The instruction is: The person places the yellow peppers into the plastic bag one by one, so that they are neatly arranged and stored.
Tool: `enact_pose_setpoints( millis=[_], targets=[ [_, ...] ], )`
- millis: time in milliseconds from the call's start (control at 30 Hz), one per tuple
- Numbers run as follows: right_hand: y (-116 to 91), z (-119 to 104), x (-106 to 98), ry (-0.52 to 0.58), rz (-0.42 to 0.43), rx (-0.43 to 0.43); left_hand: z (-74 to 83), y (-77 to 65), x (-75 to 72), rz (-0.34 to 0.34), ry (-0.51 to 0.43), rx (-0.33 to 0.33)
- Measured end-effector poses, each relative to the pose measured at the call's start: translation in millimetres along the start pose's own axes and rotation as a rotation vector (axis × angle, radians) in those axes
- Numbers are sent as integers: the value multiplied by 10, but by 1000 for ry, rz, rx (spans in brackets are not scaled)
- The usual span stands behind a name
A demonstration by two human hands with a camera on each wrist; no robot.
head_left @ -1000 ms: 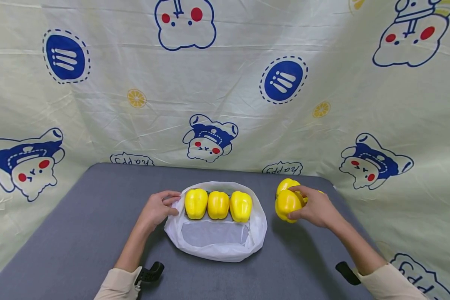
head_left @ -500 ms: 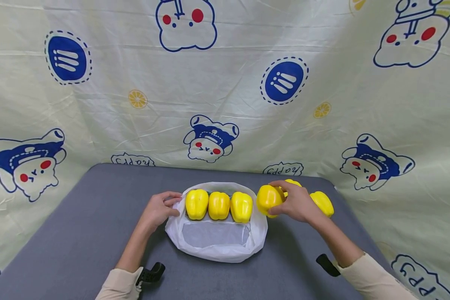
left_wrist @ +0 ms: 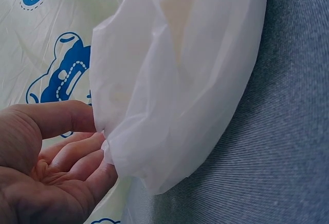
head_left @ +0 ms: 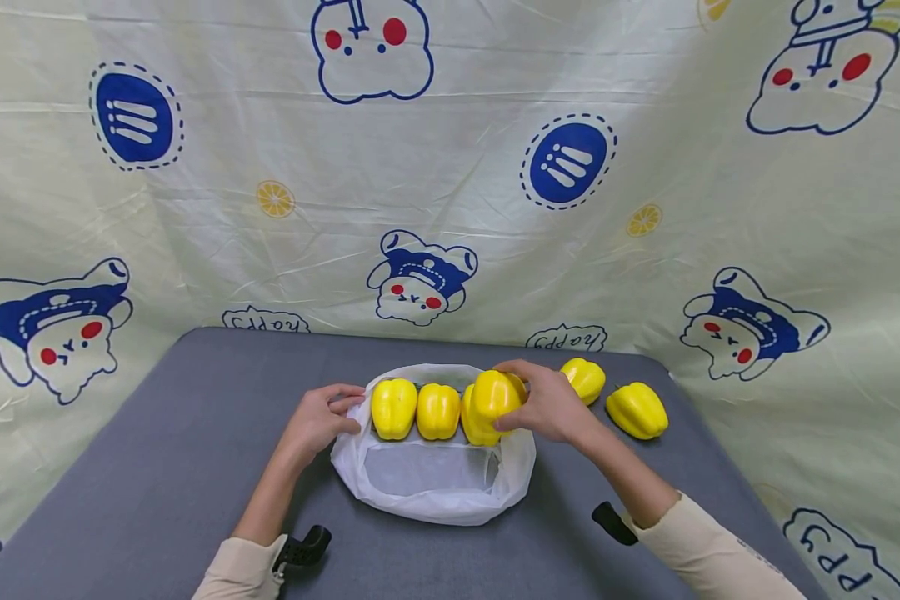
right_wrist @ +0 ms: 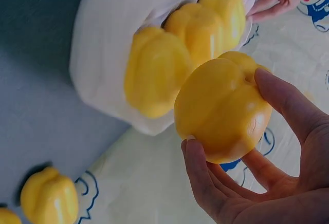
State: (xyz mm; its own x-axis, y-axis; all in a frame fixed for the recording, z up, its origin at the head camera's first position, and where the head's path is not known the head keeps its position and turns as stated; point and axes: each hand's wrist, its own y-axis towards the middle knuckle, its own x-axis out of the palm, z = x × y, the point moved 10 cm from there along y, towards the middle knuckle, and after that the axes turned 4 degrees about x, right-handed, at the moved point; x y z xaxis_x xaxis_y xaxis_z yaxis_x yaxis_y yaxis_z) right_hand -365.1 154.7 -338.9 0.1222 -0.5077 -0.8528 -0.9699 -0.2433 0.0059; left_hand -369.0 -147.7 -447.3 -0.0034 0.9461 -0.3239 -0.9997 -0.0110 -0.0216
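Over the right side of the white plastic bag [head_left: 435,505], the raised yellow bell pepper [head_left: 495,395] sits between the thumb and fingers of the right hand [head_left: 549,403], which grasps it around its sides. In the head view it partly covers the rightmost of three bagged bell peppers [head_left: 438,411] (whether the two touch cannot be told). The bagged ones lie in a row along the bag's far side.

The right forearm reaches in from the lower right, its fingers directed leftward. The left hand [head_left: 319,423] pinches the bag's left rim with thumb and fingers, its forearm rising from the lower left.

Two loose bell peppers [head_left: 637,411] lie beyond the right wrist on the grey table covering [head_left: 157,475], near each other and clear of the bag. A printed curtain [head_left: 450,183] hangs behind the table.
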Motion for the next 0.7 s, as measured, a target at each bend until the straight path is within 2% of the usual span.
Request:
enact_pose_setpoints(
  millis=[433, 700],
  targets=[
    [18, -306, 333, 23, -39, -19, -9, 19, 10, 4, 1, -11],
    [68, -489, 530, 13, -50, -44, 21, 20, 11, -2, 22, 22]
  ],
)
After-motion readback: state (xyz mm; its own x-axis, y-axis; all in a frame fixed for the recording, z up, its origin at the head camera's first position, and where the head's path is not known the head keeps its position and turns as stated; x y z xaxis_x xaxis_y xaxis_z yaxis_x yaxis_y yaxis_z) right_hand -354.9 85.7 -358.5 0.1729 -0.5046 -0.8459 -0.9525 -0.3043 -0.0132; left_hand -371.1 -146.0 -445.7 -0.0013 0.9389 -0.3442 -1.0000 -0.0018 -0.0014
